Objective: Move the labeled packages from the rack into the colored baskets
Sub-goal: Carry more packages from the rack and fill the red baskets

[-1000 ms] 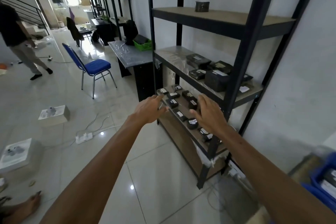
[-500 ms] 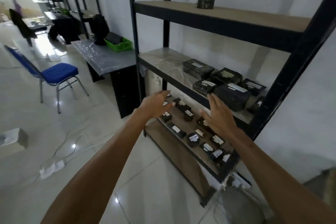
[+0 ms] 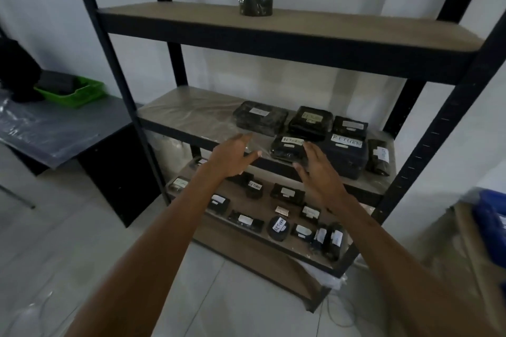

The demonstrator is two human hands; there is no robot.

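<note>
Dim, soft (edges bowed)

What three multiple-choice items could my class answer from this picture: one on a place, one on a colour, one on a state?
1. Where does the lone dark wrapped item stand?
A. on the highest shelf in view
B. on the floor
C. on the lowest shelf

2. What colour is the basket on the table at left?
A. red
B. green
C. yellow

3. How are the left hand and right hand?
A. both hold packages
B. one holds a package
C. both open, holding nothing

Answers:
1 A: it stands alone on that board.
2 B: its walls are bright green.
3 C: the fingers are spread, none curled round a package.
</note>
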